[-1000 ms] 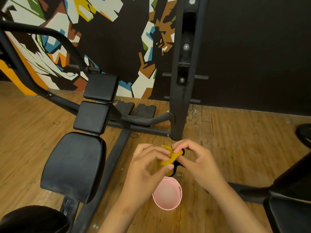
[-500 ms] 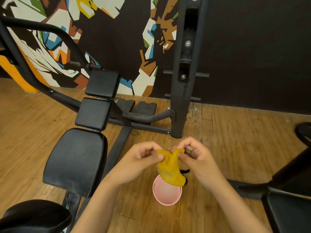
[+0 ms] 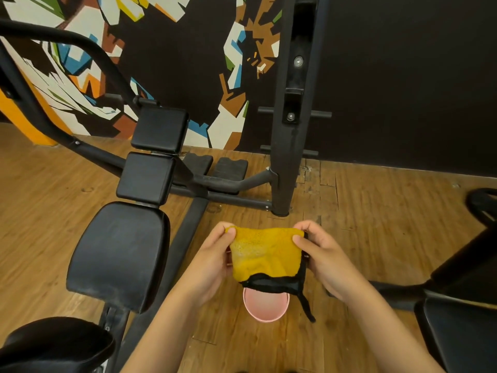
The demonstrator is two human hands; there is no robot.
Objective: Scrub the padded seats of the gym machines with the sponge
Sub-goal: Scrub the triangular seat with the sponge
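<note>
Head view: sponge (image 3: 266, 254) over pink cup (image 3: 266, 305)

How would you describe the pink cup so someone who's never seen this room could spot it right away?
Find the tall black upright post standing on the wooden floor. Nearer the camera, two hands stretch a yellow sponge cloth; the pink cup sits on the floor directly beneath it. It is the only pink, round thing among black pads and frames.

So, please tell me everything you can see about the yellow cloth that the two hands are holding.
The yellow cloth looks like a soft, knobbly scrubbing pad, mustard on the side facing the camera, with black edging along its bottom and right sides and a black strap hanging from the lower right corner. It is spread flat, hanging upright in the air. The left hand pinches its upper left corner, the right hand the upper right. It hangs over a pink cup on the floor.
</note>
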